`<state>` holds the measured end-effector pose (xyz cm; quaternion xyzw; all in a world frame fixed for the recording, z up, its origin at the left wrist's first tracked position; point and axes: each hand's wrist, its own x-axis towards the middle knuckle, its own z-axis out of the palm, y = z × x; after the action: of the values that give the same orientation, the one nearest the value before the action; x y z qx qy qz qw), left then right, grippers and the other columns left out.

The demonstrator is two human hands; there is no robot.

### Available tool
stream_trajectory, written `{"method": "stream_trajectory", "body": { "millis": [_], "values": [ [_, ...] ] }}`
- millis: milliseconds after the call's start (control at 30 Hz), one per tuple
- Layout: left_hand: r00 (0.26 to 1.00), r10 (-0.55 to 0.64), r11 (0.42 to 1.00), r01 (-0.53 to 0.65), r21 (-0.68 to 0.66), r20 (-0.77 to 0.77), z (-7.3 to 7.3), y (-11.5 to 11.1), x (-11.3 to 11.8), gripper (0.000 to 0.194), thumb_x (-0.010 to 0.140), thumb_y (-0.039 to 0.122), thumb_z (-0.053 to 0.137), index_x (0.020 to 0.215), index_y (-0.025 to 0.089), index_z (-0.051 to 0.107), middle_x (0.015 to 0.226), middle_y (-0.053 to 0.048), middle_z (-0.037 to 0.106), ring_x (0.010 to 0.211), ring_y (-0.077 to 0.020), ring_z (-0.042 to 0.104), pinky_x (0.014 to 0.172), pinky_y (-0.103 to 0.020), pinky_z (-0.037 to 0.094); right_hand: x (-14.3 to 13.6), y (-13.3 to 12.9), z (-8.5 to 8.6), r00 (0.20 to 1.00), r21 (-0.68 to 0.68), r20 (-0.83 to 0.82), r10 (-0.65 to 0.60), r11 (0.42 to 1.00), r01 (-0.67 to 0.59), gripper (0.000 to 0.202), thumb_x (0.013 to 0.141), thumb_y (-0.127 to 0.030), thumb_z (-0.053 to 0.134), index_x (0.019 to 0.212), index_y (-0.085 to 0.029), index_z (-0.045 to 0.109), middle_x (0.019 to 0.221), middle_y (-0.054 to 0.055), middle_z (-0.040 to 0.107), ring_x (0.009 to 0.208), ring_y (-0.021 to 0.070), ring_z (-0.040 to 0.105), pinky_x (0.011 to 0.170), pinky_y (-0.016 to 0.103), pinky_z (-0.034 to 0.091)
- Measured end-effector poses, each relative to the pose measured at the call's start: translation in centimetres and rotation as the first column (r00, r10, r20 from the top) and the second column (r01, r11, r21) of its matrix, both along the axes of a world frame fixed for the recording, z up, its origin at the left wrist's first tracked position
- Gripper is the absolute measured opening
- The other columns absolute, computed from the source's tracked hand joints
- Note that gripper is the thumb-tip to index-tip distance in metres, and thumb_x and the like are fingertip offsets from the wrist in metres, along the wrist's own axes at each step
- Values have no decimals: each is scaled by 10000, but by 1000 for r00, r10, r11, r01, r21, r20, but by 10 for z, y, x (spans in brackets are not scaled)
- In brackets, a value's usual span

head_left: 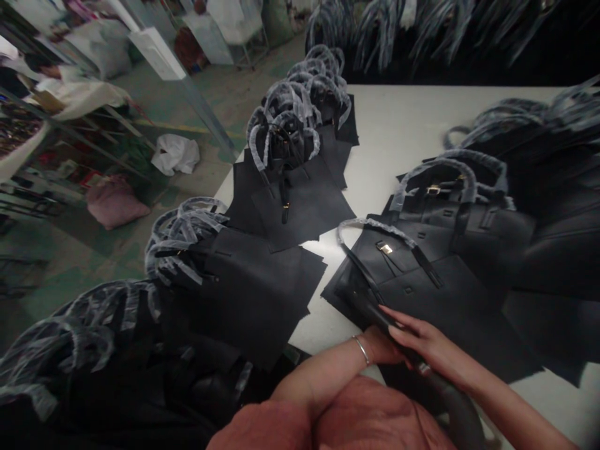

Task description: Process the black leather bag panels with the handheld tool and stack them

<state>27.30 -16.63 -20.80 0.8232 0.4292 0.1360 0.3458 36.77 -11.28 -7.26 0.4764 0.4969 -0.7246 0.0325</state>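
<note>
A black leather bag panel (452, 400) is held bent between my two hands, low in the view near my body. My right hand (422, 340) grips its upper edge, fingers and thumb pressed on the leather. On the other side, my left hand (382, 345), with a silver bracelet at the wrist, is closed against the same panel; its fingertips are partly hidden. Just beyond lies a flat black handbag panel (450, 294) with a gold clasp (385, 249) and a plastic-wrapped handle (370, 222).
Stacked black bag panels with wrapped handles (281, 212) run along the left of the white table (389, 119). More pieces (497, 219) are piled at right. Dark pieces (187, 381) lie by my left arm. A metal post (201, 106) stands beyond the left edge.
</note>
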Motion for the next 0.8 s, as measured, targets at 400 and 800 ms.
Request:
{"method": "stream_trajectory", "body": {
  "millis": [400,800],
  "values": [
    [940,339,930,-329,161,-36,25,-14,-144,214,932,248,473,1080,186,615,1018,-64,593,954,-166,543,816,-280,474,63,-23,1,993,-161,49,-106,980,113,741,818,-527,612,1442,-223,352,584,-19,613,493,141,546,446,224,390],
    [991,-22,999,28,46,-132,21,32,-156,244,928,334,483,820,174,632,845,-25,536,822,-137,514,764,-221,412,39,-28,-6,994,-188,85,-64,979,79,711,833,-515,589,1440,-246,337,579,-27,595,411,93,504,352,156,302]
  ]
}}
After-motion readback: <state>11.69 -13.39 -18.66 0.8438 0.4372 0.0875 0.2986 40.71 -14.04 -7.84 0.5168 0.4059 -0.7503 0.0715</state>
